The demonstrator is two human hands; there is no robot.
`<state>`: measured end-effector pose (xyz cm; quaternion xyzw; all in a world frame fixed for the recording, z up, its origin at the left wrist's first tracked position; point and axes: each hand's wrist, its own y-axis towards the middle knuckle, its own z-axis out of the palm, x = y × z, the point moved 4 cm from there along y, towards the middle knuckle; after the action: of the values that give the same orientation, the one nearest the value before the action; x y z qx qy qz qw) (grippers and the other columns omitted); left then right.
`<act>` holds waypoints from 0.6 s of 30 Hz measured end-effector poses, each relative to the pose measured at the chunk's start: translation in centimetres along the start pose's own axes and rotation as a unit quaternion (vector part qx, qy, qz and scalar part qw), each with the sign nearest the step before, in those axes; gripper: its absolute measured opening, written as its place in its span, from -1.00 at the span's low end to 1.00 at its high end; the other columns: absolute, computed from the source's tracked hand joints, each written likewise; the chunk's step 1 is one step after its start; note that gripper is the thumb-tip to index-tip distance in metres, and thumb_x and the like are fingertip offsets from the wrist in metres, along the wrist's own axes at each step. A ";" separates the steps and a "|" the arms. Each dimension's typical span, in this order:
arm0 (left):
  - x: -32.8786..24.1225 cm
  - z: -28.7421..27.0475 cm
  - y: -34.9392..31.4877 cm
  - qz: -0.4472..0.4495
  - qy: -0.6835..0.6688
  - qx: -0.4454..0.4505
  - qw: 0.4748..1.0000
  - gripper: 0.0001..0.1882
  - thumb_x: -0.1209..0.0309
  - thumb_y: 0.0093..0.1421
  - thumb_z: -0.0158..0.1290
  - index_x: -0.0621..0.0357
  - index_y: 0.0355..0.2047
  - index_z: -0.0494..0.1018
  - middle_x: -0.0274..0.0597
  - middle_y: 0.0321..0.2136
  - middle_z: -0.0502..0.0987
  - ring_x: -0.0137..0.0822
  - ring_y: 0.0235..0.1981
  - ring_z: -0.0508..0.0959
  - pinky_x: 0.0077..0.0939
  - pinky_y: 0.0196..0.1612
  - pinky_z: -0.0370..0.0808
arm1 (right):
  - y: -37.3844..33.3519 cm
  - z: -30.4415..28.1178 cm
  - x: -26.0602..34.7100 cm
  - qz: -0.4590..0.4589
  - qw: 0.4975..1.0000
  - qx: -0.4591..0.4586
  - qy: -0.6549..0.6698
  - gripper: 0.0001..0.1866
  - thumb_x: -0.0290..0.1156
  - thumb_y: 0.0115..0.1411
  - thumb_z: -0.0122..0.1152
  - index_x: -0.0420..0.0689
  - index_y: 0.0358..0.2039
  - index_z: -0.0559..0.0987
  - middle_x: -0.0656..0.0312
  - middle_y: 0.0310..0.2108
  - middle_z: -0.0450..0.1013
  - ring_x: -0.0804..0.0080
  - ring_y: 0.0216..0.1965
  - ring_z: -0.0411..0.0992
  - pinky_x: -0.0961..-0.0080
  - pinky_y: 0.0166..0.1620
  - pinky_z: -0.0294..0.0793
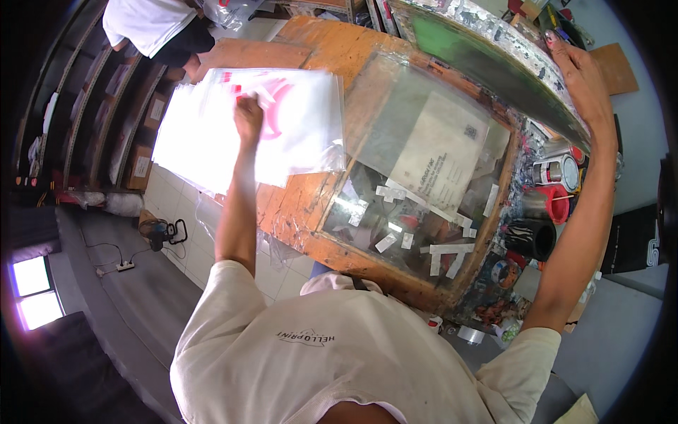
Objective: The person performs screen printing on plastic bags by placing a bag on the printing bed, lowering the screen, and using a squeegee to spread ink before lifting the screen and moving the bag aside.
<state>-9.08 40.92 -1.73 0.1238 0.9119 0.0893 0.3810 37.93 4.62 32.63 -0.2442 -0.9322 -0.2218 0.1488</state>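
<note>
Over a stack of clear plastic sheets [311, 152] at the left of the worktable, my left hand [248, 119] is closed, its fingers curled on a plastic sheet [279, 116] with blurred pink and red print. The fingertips are partly hidden by the hand. On the right, my right hand [580, 78] grips the outer edge of a screen printing frame [494, 46], which stands tilted up with its green mesh facing the table. Below the frame lies a glass panel [367, 169] set in wood, with a printed paper sheet [441, 152] and several tape strips [452, 249] on it.
Open paint cans [556, 172] and a red tub [554, 205] crowd the table's right side. A person [152, 28] in a white top stands at the far left by shelves [92, 92]. A power strip [125, 266] with cables lies at the left.
</note>
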 end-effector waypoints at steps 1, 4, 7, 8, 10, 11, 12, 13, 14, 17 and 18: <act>-6.5 -2.3 0.8 -0.023 -0.029 0.006 0.999 -0.68 0.28 0.29 -0.01 0.37 -0.35 0.52 0.18 -0.39 0.60 0.06 -0.33 0.61 -0.18 -0.24 0.49 | -0.3 -0.1 -0.5 0.006 1.000 0.001 -0.022 -0.27 0.24 0.25 -0.04 -0.28 -0.10 0.59 -0.02 -0.27 0.57 0.25 -0.22 0.49 0.39 -0.04 0.37; -13.1 -3.5 -0.7 0.118 -0.072 0.055 0.989 -0.76 0.33 0.26 -0.01 0.21 -0.24 0.57 0.07 -0.28 0.62 0.04 -0.20 0.62 -0.24 -0.11 0.51 | 0.0 -0.4 0.2 -0.002 1.000 0.000 -0.018 -0.26 0.25 0.25 -0.04 -0.30 -0.12 0.58 -0.04 -0.28 0.57 0.24 -0.23 0.49 0.39 -0.05 0.37; -13.7 5.4 -7.5 0.141 0.138 0.147 0.969 -0.77 0.29 0.26 -0.03 -0.05 -0.13 0.55 -0.05 0.04 0.48 -0.02 0.17 0.40 0.27 0.21 0.18 | 0.8 -0.7 0.0 0.017 1.000 0.020 -0.006 -0.25 0.26 0.24 -0.04 -0.31 -0.15 0.59 -0.06 -0.31 0.56 0.24 -0.23 0.49 0.39 -0.05 0.37; -13.3 8.8 -10.9 0.170 0.138 0.139 0.966 -0.72 0.30 0.28 -0.07 -0.03 -0.03 0.47 -0.06 0.19 0.33 -0.03 0.33 0.18 0.52 0.25 -0.12 | 1.1 -0.8 0.2 0.007 1.000 0.011 -0.007 -0.24 0.27 0.24 -0.04 -0.32 -0.17 0.59 -0.06 -0.32 0.56 0.25 -0.24 0.49 0.39 -0.05 0.37; -16.8 12.7 -17.7 0.213 0.211 0.303 0.905 -0.64 0.32 0.34 -0.15 0.10 0.09 0.37 -0.07 0.27 0.24 0.02 0.38 0.07 0.46 0.30 -0.17 | 0.8 -0.9 -0.4 0.009 1.000 -0.005 -0.029 -0.23 0.28 0.23 -0.04 -0.34 -0.19 0.59 -0.05 -0.33 0.56 0.27 -0.24 0.49 0.39 -0.05 0.36; -16.7 14.6 -20.4 0.219 0.194 0.336 0.895 -0.61 0.31 0.35 -0.18 0.15 0.14 0.34 -0.07 0.31 0.19 0.04 0.40 0.03 0.45 0.31 -0.19 | 1.2 -0.8 -0.2 0.017 0.999 0.025 -0.027 -0.24 0.26 0.24 -0.02 -0.35 -0.15 0.58 -0.05 -0.27 0.55 0.27 -0.20 0.48 0.42 -0.02 0.35; -17.9 16.0 -22.8 0.239 0.142 0.317 0.907 -0.58 0.30 0.36 -0.18 0.16 0.17 0.32 -0.06 0.33 0.15 0.03 0.41 0.00 0.44 0.31 -0.20 | 1.5 -1.1 -0.3 0.030 0.998 0.055 -0.030 -0.25 0.23 0.25 0.00 -0.36 -0.12 0.57 -0.05 -0.20 0.54 0.27 -0.15 0.46 0.44 0.01 0.34; -18.8 17.0 -25.2 0.252 0.093 0.296 0.916 -0.56 0.29 0.36 -0.18 0.17 0.20 0.29 -0.06 0.35 0.12 0.02 0.42 -0.03 0.42 0.32 -0.21 | 1.6 -1.0 -0.3 0.042 0.995 0.088 -0.029 -0.26 0.21 0.25 0.02 -0.36 -0.08 0.56 -0.04 -0.13 0.52 0.27 -0.11 0.45 0.47 0.04 0.32; -19.9 17.7 -26.7 0.268 0.042 0.276 0.922 -0.53 0.27 0.36 -0.18 0.18 0.23 0.26 -0.06 0.37 0.08 0.01 0.43 -0.06 0.41 0.33 -0.22 | 1.4 -1.2 0.0 0.042 0.995 0.069 -0.053 -0.27 0.23 0.27 -0.05 -0.32 -0.12 0.59 -0.02 -0.19 0.52 0.28 -0.18 0.44 0.40 -0.07 0.34; -22.4 19.9 -29.7 0.352 0.055 0.268 0.895 -0.45 0.27 0.34 -0.13 0.19 0.29 0.19 -0.04 0.39 0.01 0.00 0.44 -0.10 0.35 0.35 -0.24 | 0.8 -1.2 1.1 0.052 0.992 0.039 -0.107 -0.25 0.27 0.31 -0.19 -0.23 -0.27 0.65 0.06 -0.37 0.51 0.32 -0.36 0.41 0.27 -0.33 0.37; -23.1 20.2 -30.0 0.375 0.061 0.272 0.884 -0.41 0.25 0.32 -0.09 0.17 0.32 0.15 -0.04 0.39 0.02 0.00 0.43 -0.09 0.34 0.35 -0.24 | 0.6 -1.5 1.3 0.066 0.990 0.044 -0.115 -0.24 0.28 0.31 -0.19 -0.23 -0.35 0.65 0.09 -0.44 0.49 0.35 -0.40 0.40 0.30 -0.36 0.36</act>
<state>16.36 6.88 -7.88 0.5500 0.8070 -0.0190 0.2143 37.39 4.88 34.60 -0.3219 -0.9340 -0.1405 0.0659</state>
